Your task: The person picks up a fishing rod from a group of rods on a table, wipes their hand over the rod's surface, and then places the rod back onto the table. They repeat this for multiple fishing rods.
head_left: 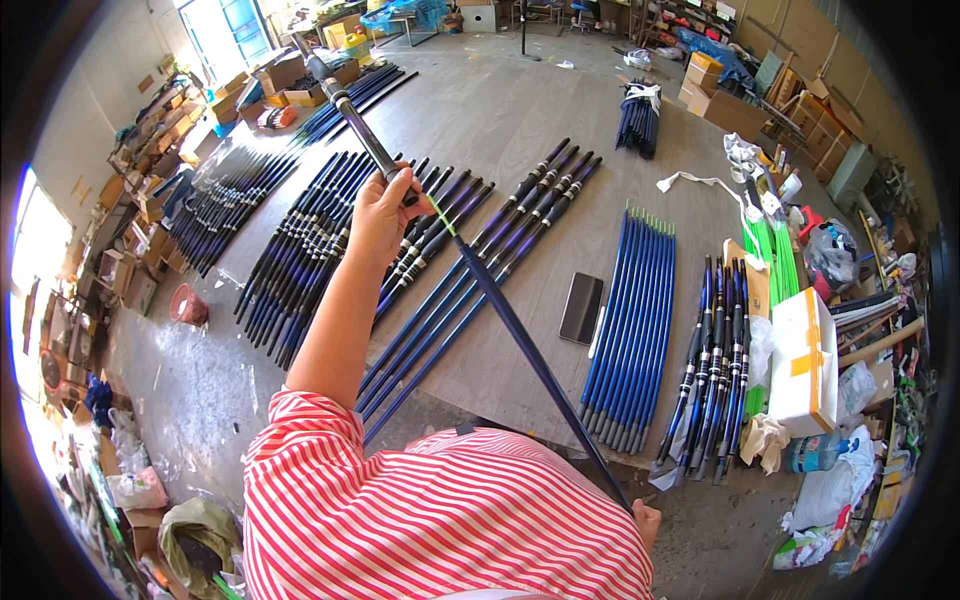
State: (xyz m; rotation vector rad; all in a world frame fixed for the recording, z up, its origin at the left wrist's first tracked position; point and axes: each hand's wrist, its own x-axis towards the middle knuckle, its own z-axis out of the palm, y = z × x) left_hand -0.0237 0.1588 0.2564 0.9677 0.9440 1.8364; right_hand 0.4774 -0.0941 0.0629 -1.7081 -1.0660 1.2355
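Note:
My left hand (pixel 380 215) is closed around the lower end of a dark fishing rod handle section (pixel 350 110), which points up and away to the left. From just below that hand a dark blue rod section (pixel 530 365) with a light green tip slants down across my body. My right hand (pixel 647 522), low at the right, is closed on its thick end. The green tip is at the handle section's open end; whether it is inside, I cannot tell. Under the held sections, several rods with handles (pixel 535 205) lie side by side on the table (pixel 490 110).
More handle sections (pixel 310 230) lie in rows at left. Right of a black phone (pixel 581 307) lie blue rod sections (pixel 630 330) with green tips, then dark handles (pixel 715 360). A white foam box (pixel 803 360) stands near the right edge. A bucket (pixel 188 305) sits on the floor.

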